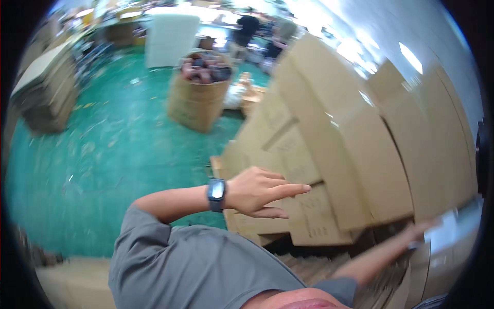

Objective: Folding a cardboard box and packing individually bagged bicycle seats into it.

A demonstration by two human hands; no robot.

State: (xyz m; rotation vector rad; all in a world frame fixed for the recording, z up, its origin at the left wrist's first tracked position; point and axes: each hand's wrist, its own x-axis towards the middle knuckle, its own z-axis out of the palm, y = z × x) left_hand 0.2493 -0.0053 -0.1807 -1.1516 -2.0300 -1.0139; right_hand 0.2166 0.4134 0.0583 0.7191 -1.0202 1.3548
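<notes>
My left hand [260,193], with a dark wristwatch [216,194] on its wrist, hovers in front of stacked cardboard boxes [314,219]. Its index finger points to the right, the thumb stands apart below, and nothing is held. Far to the right reaches my right hand [423,228], smeared by motion. It is beside a pale, shiny sheet-like thing [446,232] on top of a carton [429,268]; whether its fingers grip anything is unclear. Large open cardboard flaps [370,165] rise between and behind the two hands.
A tall carton [198,103] filled with dark and pinkish items stands on the green floor [118,165]. Flat cardboard [51,98] is stacked at left. A white block-shaped thing [171,38] and a person [247,31] are farther back. Folded cardboard edges [314,268] lie below my right forearm.
</notes>
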